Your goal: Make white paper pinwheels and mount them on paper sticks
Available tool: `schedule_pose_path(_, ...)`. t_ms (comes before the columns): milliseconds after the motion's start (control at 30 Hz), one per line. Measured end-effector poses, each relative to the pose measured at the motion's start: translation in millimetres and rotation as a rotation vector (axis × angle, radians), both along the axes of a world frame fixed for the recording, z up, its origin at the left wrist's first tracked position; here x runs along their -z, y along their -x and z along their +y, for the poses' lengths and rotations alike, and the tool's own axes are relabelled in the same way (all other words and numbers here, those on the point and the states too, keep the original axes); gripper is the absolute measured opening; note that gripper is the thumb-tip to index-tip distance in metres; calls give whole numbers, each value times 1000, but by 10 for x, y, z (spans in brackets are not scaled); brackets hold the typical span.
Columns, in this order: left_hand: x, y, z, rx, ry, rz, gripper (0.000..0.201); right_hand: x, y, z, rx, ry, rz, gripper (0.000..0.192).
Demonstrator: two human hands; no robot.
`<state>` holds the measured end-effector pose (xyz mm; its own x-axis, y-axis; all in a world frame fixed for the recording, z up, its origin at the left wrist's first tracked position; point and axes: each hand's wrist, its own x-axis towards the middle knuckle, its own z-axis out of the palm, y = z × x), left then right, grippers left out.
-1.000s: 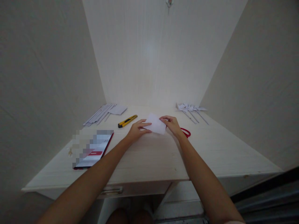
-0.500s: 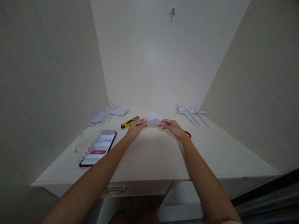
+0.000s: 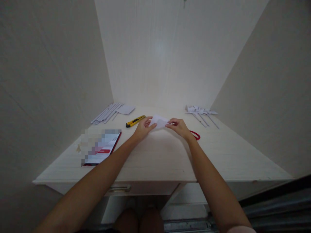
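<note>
**Paper held at frame centre**

I see the left hand (image 3: 143,127) and right hand (image 3: 179,126) each pinching one edge of the folded white paper (image 3: 159,121), low over the worktop (image 3: 157,158). A yellow knife (image 3: 135,121) lies just left.

Desk layout, head view.
A folded paper (image 3: 159,121) was held at mid-desk (image 3: 157,158) between left hand (image 3: 143,127) and right hand (image 3: 179,127). A utility knife (image 3: 135,121) was laid just left of the paper; paper strips (image 3: 107,113) were set further left, twd the back wall. A phone (image 3: 103,148) was placed front-left. Scissor handles (image 3: 195,135) were seen just behind the right wrist. Folded pinwheels (image 3: 201,112) were grouped back-right.
</note>
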<state>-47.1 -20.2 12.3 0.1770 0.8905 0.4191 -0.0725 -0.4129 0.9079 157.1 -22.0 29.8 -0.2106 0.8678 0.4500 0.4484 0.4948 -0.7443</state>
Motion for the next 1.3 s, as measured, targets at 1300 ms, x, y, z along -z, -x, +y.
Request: schedule_pose_path(1300, -19, -82, -41, -166, -20, -31, 19, -72, 184, -96, -38, 140, 256, 31)
